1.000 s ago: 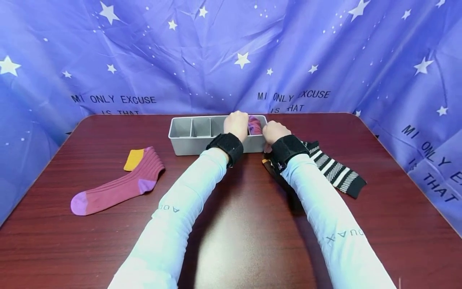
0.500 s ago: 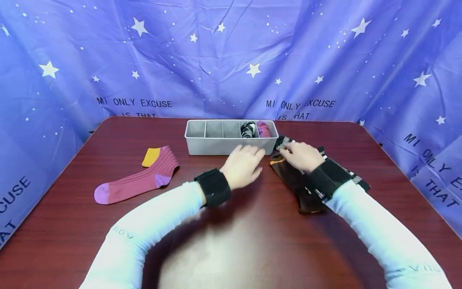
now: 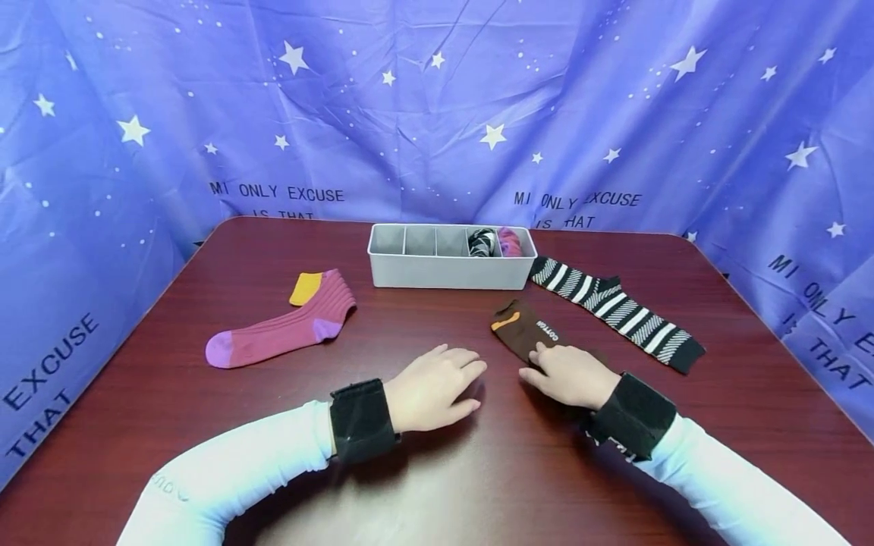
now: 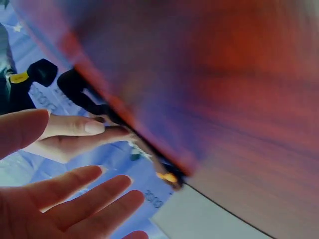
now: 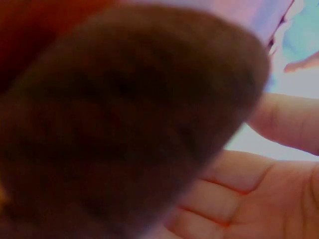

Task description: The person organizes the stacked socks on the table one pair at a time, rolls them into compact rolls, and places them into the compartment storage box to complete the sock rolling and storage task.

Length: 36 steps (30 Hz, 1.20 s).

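My right hand (image 3: 576, 375) lies over a brown sock (image 3: 515, 326) with an orange mark and "COTTON" lettering, covering its middle. In the left wrist view its thumb and fingers close on the sock. A dark brown part of the sock (image 5: 124, 119) fills much of the right wrist view, across the palm and hiding the fingertips. To its left, my left hand (image 3: 433, 390) hovers palm down over the table, fingers loosely spread and holding nothing. A black-and-white striped sock (image 3: 638, 322) lies beyond the right hand.
A grey divided box (image 3: 447, 273) stands at the back. Its right compartments hold a rolled black-and-white sock (image 3: 482, 243) and a rolled pink sock (image 3: 509, 241). On the left lies a flat pink-and-purple sock (image 3: 273, 345) with a yellow part. A starry blue curtain (image 3: 410, 114) hangs behind.
Both hands have left the box and come nearer. The left hand let go of the rolled striped sock, now in its compartment. The brown sock has shifted left and nearer with the right hand.
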### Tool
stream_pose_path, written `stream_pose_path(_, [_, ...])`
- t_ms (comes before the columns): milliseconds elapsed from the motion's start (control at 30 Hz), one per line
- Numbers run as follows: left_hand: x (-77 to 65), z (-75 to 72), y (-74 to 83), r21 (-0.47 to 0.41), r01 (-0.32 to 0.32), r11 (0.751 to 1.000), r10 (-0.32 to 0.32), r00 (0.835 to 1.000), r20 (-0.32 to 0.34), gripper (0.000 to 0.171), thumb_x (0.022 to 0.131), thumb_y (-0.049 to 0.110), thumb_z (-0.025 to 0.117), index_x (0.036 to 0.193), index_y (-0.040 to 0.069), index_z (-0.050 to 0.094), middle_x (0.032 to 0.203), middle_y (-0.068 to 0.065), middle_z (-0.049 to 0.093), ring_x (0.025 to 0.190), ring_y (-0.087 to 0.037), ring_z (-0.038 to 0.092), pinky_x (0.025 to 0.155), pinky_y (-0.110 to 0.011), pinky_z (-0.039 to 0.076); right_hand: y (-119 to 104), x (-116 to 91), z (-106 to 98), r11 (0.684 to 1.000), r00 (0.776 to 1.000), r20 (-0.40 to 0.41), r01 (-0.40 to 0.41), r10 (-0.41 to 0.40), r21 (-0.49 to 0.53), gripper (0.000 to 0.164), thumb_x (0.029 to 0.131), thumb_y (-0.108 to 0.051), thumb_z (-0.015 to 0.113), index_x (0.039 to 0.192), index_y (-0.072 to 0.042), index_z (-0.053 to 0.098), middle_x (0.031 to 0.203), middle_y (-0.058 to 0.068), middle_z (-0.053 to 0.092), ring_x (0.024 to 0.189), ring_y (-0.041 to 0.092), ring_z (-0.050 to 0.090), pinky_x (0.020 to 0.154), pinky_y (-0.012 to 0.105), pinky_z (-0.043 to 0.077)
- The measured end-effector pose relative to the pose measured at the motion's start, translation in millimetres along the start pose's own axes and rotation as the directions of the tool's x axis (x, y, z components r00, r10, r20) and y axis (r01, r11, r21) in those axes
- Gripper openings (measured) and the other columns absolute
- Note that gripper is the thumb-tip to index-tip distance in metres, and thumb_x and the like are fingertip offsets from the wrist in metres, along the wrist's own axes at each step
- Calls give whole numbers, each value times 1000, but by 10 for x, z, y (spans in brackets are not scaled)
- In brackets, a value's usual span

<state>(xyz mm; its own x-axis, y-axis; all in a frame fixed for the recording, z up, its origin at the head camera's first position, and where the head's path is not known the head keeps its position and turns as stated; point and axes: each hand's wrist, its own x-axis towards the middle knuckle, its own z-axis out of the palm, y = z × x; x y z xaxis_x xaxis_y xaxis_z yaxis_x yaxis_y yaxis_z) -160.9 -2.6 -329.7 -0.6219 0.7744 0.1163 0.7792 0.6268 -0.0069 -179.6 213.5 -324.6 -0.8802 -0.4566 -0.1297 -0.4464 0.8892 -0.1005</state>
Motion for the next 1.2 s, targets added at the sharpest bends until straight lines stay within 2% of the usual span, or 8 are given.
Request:
stream_pose_path(133, [-36,-33,78,43,-20,999,18,998,54,46,83,36,49,120,9,46,124,-7,48,117,-19,43,96,-39,34,-235,-61,26,995,993,-51,101,-102,-14,39,84,-29,48,99,5,59,106,26,56,90,33,59,75,43,46])
stream_pose_path(267, [-24,-5,103,80,24,996,-36,986,160,49,85,36,46,125,9,42,131,-7,40,123,-20,37,97,-38,32,-439,-116,44,985,984,-38,175,-174,8,40,85,-30,47,102,5,58,109,25,55,99,31,56,79,41,45])
stream_pose_path(333, [-9,5,95,96,58,994,-80,966,246,50,85,38,44,127,10,39,135,-6,36,126,-18,32,98,-37,30,-488,-134,45,979,980,-13,200,-200,37,41,86,-30,45,106,4,57,111,23,55,101,29,55,80,41,45])
stream_pose_path(433, [16,4,62,115,101,988,-137,918,373,53,86,40,42,131,14,35,139,-2,30,129,-15,25,101,-36,27,-469,-142,34,972,977,-12,212,-212,101,36,86,-30,45,103,-1,59,106,13,60,95,22,58,77,37,46])
stream_pose_path(567, [63,-21,-40,113,132,985,-170,872,458,54,86,41,41,133,18,30,141,0,25,130,-15,22,103,-36,23,-309,-147,1,976,987,-76,151,-140,157,36,84,-31,49,107,-5,57,103,5,60,94,18,57,79,36,44])
stream_pose_path(733, [173,-69,-258,47,223,974,-218,851,477,53,88,37,40,135,19,25,140,-2,27,130,-16,21,104,-37,19,-112,-145,20,977,991,-127,71,-46,201,49,77,-30,59,116,0,50,112,10,56,103,24,53,83,40,42])
stream_pose_path(900, [294,-49,-455,22,300,954,-276,844,460,52,88,36,39,135,16,27,138,-4,31,130,-16,22,104,-40,17,-75,-148,99,970,991,-129,63,-33,235,55,74,-26,63,119,0,46,115,13,54,106,26,51,85,41,41])
stream_pose_path(1200, [383,-48,-575,21,325,945,-298,835,462,49,88,35,40,132,13,33,139,-5,29,131,-19,20,104,-45,14,-271,-263,123,963,971,-96,230,-218,142,51,79,-27,58,121,0,46,127,15,45,117,27,43,91,40,37])
